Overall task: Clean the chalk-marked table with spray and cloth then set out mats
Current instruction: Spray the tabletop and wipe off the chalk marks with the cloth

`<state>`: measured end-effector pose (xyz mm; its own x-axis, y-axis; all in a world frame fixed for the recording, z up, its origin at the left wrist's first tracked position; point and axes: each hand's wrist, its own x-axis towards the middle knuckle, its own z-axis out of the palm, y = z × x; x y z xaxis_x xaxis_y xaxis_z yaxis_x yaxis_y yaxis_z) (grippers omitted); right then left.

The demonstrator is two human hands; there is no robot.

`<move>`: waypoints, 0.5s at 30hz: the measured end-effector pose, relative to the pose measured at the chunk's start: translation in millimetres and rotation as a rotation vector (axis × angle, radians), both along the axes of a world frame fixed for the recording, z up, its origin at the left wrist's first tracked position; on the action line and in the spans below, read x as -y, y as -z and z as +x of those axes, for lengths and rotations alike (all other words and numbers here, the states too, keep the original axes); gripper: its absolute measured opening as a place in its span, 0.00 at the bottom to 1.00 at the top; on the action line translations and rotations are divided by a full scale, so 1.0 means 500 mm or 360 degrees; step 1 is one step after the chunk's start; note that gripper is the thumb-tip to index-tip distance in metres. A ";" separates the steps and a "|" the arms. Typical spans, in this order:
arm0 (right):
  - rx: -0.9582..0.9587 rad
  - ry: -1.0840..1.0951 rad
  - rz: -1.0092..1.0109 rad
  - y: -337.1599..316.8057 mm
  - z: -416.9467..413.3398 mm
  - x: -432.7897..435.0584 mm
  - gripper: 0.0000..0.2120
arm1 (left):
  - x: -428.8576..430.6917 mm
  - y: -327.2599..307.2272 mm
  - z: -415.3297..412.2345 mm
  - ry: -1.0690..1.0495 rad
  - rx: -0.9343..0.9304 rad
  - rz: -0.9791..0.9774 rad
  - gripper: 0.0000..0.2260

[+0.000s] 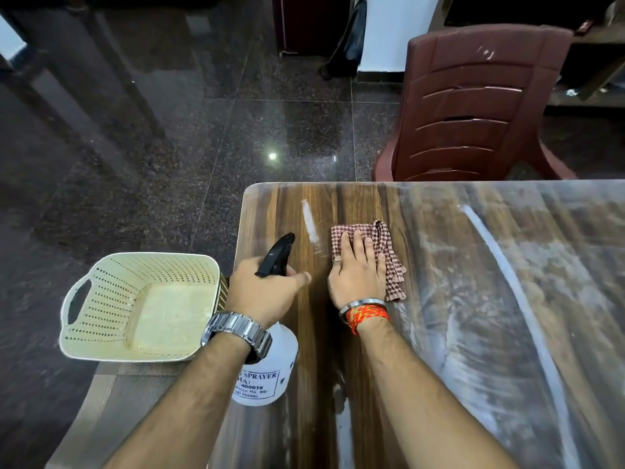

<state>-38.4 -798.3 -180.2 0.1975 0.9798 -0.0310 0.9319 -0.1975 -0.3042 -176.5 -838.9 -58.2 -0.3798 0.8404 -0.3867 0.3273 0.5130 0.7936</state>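
A wooden table (507, 265) carries white chalk streaks, one short streak (309, 220) near its far left corner and a long curved one (514, 292) to the right. My left hand (265, 291) grips a white spray bottle (270, 367) with a black trigger head (278, 253), held over the table's left edge. My right hand (358, 270) lies flat on a red-and-white checked cloth (378, 245), pressing it on the tabletop just right of the short streak.
A cream perforated plastic basket (142, 306) rests on a brownish woven surface (111, 404) left of the table. A maroon plastic chair (473, 103) stands at the table's far side. Dark polished floor lies beyond.
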 end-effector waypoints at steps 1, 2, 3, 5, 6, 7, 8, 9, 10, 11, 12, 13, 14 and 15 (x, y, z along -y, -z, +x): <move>0.0040 0.0029 0.0033 -0.003 -0.011 -0.002 0.27 | 0.000 0.003 -0.002 0.0034 -0.0025 0.0007 0.13; 0.0052 0.0047 0.0057 -0.004 -0.024 -0.007 0.30 | 0.001 0.005 -0.006 0.0035 -0.0051 0.0014 0.14; 0.0043 0.0036 0.0056 -0.009 -0.039 -0.016 0.31 | 0.002 0.008 -0.011 0.0011 -0.0072 0.0016 0.15; 0.0023 -0.0137 -0.0046 -0.017 -0.074 -0.040 0.31 | -0.002 0.012 -0.024 -0.0039 -0.0069 -0.0012 0.15; 0.0009 -0.0291 -0.0094 -0.022 -0.096 -0.056 0.31 | -0.007 0.015 -0.031 -0.0051 -0.0048 -0.0031 0.14; -0.0009 -0.0489 -0.0123 -0.028 -0.123 -0.074 0.30 | -0.013 0.015 -0.037 -0.0057 -0.0042 -0.0035 0.12; 0.0005 -0.0723 -0.0154 -0.030 -0.152 -0.092 0.28 | -0.021 0.015 -0.043 -0.0058 -0.0051 -0.0022 0.12; 0.0077 -0.0973 -0.0177 -0.029 -0.178 -0.106 0.26 | -0.027 0.012 -0.047 -0.0050 -0.0073 0.0008 0.12; 0.0193 -0.1210 -0.0181 -0.028 -0.200 -0.118 0.24 | -0.036 0.013 -0.051 -0.0044 -0.0094 0.0050 0.11; 0.0328 -0.1396 -0.0170 -0.023 -0.215 -0.130 0.23 | -0.044 0.014 -0.056 -0.0045 -0.0107 0.0086 0.11; 0.0423 -0.1501 -0.0145 -0.016 -0.223 -0.147 0.23 | -0.050 0.013 -0.059 -0.0048 -0.0113 0.0123 0.10; 0.0445 -0.1516 -0.0098 -0.015 -0.223 -0.165 0.23 | -0.054 0.013 -0.063 -0.0045 -0.0121 0.0151 0.09; 0.0404 -0.1468 -0.0044 -0.013 -0.215 -0.183 0.23 | -0.055 0.013 -0.066 -0.0041 -0.0133 0.0176 0.07; 0.0338 -0.1376 0.0016 -0.015 -0.199 -0.201 0.23 | -0.055 0.014 -0.067 -0.0037 -0.0141 0.0194 0.07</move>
<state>-138.1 -697.9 -172.5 -0.6106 0.7890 -0.0682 0.7908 0.6029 -0.1061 -210.1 -811.4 -65.0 -0.4278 0.8696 -0.2464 0.3881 0.4229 0.8188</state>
